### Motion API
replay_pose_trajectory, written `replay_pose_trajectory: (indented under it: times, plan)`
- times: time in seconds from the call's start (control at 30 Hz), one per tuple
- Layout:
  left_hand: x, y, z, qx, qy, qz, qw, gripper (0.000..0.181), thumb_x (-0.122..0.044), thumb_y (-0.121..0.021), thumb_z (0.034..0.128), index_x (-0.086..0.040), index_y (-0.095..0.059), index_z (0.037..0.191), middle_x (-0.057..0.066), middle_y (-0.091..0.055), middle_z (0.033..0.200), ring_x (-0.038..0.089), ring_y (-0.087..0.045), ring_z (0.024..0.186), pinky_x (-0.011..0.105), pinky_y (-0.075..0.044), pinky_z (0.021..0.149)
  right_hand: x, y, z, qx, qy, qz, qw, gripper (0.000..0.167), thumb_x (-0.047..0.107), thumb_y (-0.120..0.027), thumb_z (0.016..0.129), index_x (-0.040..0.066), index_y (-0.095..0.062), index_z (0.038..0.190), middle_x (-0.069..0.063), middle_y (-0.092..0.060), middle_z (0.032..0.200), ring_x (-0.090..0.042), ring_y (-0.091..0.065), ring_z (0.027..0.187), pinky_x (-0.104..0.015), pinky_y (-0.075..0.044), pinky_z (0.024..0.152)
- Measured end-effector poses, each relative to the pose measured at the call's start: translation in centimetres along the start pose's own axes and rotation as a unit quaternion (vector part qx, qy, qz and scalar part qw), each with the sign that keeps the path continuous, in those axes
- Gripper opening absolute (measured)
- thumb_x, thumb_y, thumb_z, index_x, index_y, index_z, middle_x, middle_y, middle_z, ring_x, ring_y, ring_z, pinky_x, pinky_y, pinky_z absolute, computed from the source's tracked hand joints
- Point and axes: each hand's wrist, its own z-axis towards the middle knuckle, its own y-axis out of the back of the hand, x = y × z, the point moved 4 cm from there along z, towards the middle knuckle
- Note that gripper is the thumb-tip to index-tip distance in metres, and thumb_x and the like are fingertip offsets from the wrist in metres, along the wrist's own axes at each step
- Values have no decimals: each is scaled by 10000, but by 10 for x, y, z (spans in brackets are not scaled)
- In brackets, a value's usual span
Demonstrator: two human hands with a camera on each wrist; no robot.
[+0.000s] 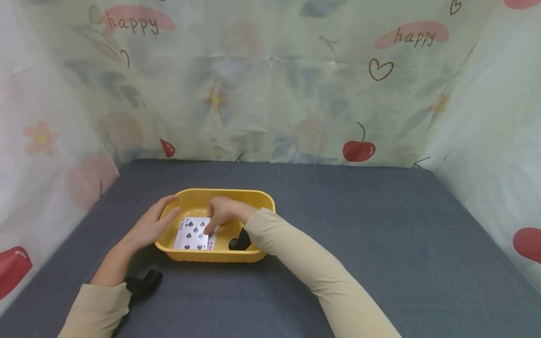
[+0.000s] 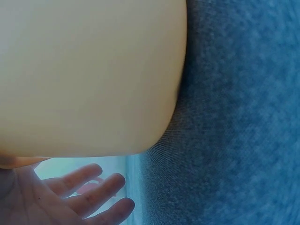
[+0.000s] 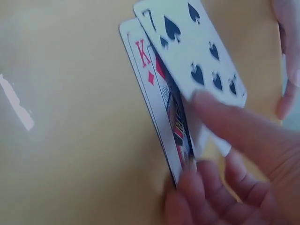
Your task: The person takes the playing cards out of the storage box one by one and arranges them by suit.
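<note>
A dark surface (image 1: 380,225) before me, a yellow tray (image 1: 211,256) toward its left, the left hand (image 1: 148,227) at the tray's left rim, fingers outstretched, the right hand (image 1: 226,210) inside, thumb and curled fingers pinching a seven of spades (image 1: 194,234) over a king of diamonds (image 3: 161,101).

You work in a screened-off booth (image 1: 486,117), the wider room hidden. Cherry-printed sheets (image 1: 270,108) wall your cloth-covered table (image 1: 363,225) on three sides

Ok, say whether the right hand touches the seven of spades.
Touching: the right wrist view shows the right hand resting its thumb on the seven.
</note>
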Motion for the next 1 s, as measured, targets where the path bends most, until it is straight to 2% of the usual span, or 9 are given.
replay_pose_trajectory:
  times: [0.17,0.33,0.5,0.73,0.87,1.0]
  plan:
    - [-1,0,0,12,-19,20,10000,609,-401,-382,993,2,-254,1431,288,-254,1471,471,-225,1353,622,-188,1063,0,6,-2,454,202,827,9953,242,136,-722,807,92,-484,809,14,-524,617,-84,-466,539,-182,-391,537]
    - [-1,0,0,-2,-1,29,10000,618,-408,-380,992,5,-251,1433,290,-252,1471,470,-225,1353,618,-188,1066,-3,16,-6,557,268,1557,9859,188,76,-657,850,64,-477,903,-45,-642,731,-80,-592,633,-199,-495,614]
    - [-2,0,-1,-12,27,72,10000,609,-411,-379,992,-5,-261,1430,288,-261,1466,465,-236,1348,614,-190,1068,-6,28,-15,417,284,2018,9781,205,49,-614,877,30,-464,1017,-98,-639,840,-125,-637,680,-270,-543,685]
    - [0,-1,1,50,174,39,9998,642,-450,-363,987,-21,-234,1447,274,-237,1484,462,-224,1355,623,-186,1065,-12,47,-30,7,399,2213,9744,255,50,-588,898,28,-463,1119,-108,-634,889,-152,-637,712,-267,-546,688]
    - [1,-2,0,63,170,23,9998,649,-453,-368,985,-23,-228,1450,269,-231,1490,461,-216,1360,626,-185,1064,-21,60,-38,-314,462,2452,9679,259,51,-574,907,51,-465,1142,-103,-632,877,-168,-636,739,-317,-548,732]
    - [1,-2,0,54,131,11,9999,650,-453,-373,984,-21,-231,1448,269,-234,1489,460,-216,1360,626,-185,1064,-34,73,-47,-665,469,2677,9601,208,49,-572,907,51,-499,1102,-96,-627,887,-171,-624,769,-346,-542,758]
